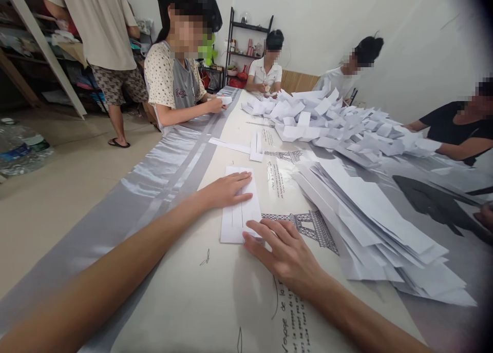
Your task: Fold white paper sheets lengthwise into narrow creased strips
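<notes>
A folded white sheet of paper (231, 227) with dark lines along it lies on the printed tablecloth (185, 291) in front of me. My left hand (229, 190) rests flat on its upper part, fingers stretched out. At the sheet's lower right edge is my right hand (279, 248), its thumb and fingertips touching the paper with the fingers apart. Just beyond lie a narrow paper strip (231, 145) and a small folded paper piece (257, 148). To the right of my hands spreads a stack of white sheets (370, 230).
A large heap of folded white papers (308, 114) covers the far right of the table. A person (181, 81) at the left edge handles a small white paper; others sit around the far and right sides. One person stands behind at the left. Plastic bottles (23, 148) stand on the floor.
</notes>
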{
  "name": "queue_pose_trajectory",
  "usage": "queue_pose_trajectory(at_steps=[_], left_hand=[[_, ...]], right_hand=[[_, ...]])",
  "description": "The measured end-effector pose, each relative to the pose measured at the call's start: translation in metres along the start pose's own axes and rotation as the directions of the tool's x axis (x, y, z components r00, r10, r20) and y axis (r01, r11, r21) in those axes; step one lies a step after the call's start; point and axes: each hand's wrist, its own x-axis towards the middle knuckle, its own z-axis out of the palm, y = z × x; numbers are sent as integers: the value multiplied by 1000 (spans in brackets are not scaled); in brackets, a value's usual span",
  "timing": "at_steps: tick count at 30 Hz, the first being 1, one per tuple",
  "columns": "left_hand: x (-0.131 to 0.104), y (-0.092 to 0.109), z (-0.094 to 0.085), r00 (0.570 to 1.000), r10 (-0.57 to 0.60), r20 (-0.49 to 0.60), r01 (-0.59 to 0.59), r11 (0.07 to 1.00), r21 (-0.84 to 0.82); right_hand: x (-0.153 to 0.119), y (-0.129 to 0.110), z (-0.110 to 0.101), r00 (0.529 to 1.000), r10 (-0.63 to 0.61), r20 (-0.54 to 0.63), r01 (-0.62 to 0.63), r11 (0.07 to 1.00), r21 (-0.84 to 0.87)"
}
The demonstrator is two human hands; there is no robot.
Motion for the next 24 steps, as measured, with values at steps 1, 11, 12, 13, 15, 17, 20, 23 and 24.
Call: queue_pose_trajectory(at_steps=[1,11,12,13,15,17,20,23,24], left_hand=[[0,0,0,1000,3,-4,-3,1000,-3],[0,0,0,1000,-8,0,8,1000,-22],[-1,0,-1,1000,-5,1,5,1000,-23],[-1,0,-1,1000,-1,1,1,1000,-24],[-1,0,-1,1000,1,-1,-1,1000,-26],[0,0,-2,1000,-4,3,4,1000,-25],[0,1,-2,1000,-11,3,11,1000,-27],[0,1,-2,1000,-7,-7,6,999,-33],[0,1,-1,1000,-7,-7,7,999,-34]], right_hand=[[0,0,0,1000,6,10,-6,1000,-2],[2,-4,-2,999,-25,38,24,1000,18],[2,-4,-2,998,-33,49,32,999,33],[2,-4,-1,998,-33,61,30,998,51],[2,-3,0,997,-9,78,2,997,82],[0,-3,1,996,6,85,-15,995,104],[-4,-3,4,994,-3,112,-9,994,107],[-11,-8,4,982,14,190,-26,998,62],[-13,-11,3,973,27,227,-37,999,40]])
